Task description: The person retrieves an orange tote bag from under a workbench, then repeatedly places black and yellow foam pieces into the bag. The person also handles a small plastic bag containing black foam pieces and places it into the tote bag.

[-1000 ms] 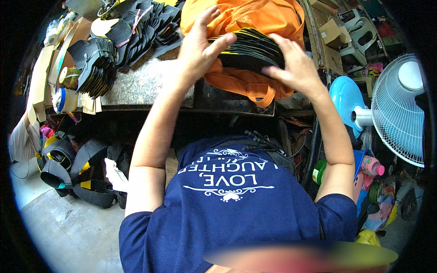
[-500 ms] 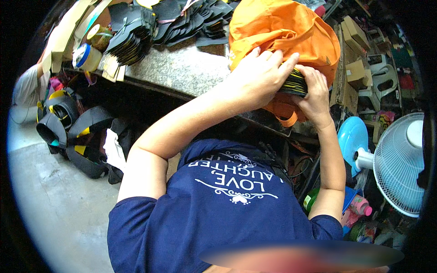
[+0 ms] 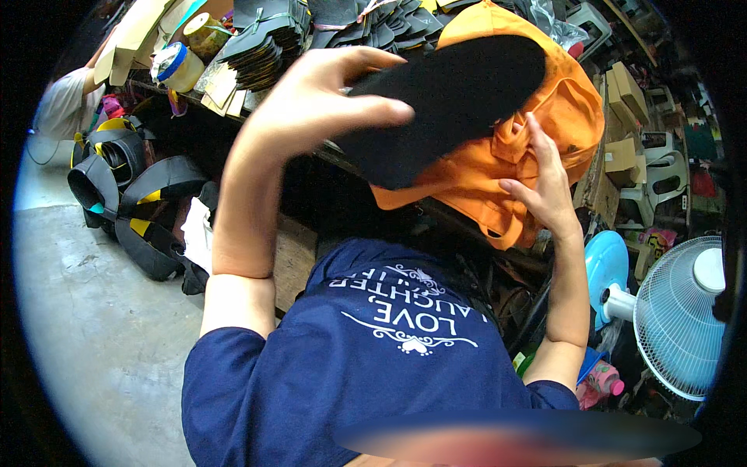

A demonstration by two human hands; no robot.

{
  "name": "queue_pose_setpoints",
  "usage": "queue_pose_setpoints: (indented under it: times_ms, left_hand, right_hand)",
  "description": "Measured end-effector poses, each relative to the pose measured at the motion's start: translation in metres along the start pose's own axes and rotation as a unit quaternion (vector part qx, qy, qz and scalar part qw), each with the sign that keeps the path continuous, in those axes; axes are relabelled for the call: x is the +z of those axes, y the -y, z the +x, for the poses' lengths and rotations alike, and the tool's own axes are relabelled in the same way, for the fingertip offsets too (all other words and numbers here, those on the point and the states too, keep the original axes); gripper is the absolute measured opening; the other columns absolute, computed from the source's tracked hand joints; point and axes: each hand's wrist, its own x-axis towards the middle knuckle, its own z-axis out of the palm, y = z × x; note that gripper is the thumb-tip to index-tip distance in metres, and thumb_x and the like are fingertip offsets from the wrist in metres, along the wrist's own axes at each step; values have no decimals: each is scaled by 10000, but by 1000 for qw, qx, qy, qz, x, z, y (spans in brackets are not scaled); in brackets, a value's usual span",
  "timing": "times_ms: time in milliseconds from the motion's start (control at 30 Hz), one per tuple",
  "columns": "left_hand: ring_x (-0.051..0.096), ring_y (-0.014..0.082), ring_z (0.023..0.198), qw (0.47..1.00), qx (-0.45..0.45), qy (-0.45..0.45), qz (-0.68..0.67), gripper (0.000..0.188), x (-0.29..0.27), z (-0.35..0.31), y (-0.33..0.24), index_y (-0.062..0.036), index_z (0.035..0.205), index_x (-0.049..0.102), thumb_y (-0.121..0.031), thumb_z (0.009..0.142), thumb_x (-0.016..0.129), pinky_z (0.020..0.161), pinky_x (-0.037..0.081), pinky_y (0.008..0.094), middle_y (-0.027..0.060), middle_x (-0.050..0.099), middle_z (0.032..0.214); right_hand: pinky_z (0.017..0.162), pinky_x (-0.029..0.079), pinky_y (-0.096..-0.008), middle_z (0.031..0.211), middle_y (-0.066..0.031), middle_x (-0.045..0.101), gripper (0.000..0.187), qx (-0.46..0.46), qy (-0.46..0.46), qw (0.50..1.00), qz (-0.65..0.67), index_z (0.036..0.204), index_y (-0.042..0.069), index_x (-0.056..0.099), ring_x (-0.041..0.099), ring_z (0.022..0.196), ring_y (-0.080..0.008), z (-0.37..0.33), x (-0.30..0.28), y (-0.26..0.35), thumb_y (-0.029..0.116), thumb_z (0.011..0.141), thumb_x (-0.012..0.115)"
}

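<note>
My left hand grips one end of a black sole-shaped piece, its thumb on the near side and its fingers behind. The piece is held tilted in front of an orange cloth bag, with its broad dark face in view. Whether it is a single piece or a stack I cannot tell, as its edges are hidden. My right hand is at the bag's near right side, thumb and fingers apart, with nothing in it. A loop of the bag's strap hangs below that hand.
Tied stacks of black cut pieces lie on the table's far side. Left of them stands a blue-lidded jar. Black strips with yellow patches lie on the floor at left. A fan stands close to my right arm.
Both hands were on a stack of black, yellow-edged pieces at the bag. Now my left hand has swung left with a black piece, and my right hand has opened. The camera view has shifted slightly.
</note>
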Motion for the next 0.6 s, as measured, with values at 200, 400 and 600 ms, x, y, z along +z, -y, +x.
queue_pose_setpoints:
  times_ms: [200,400,600]
  left_hand:
    - [668,189,899,969,-159,37,187,719,-55,16,45,106,1205,645,-471,788,749,816,516,274,131,710,979]
    - [639,364,1097,892,-51,-23,448,679,-52,23,51,40,1245,633,-483,817,702,954,506,412,236,661,1183]
    - [599,317,1084,788,283,-240,492,462,22,22,-10,-132,1126,681,-321,733,833,886,523,422,113,648,1130]
  right_hand:
    - [1086,426,-413,1324,-146,587,721,33,-37,992,-117,1426,105,512,514,1267,-334,5,-4,-18,-7,732,673]
    - [980,469,-384,1095,-156,657,398,38,-86,987,-132,1146,3,636,621,1093,-328,15,-22,-26,-109,771,566]
    - [954,481,-299,1135,-76,700,356,31,-189,978,-83,1183,19,643,649,1062,-176,43,-85,-27,-95,863,536]
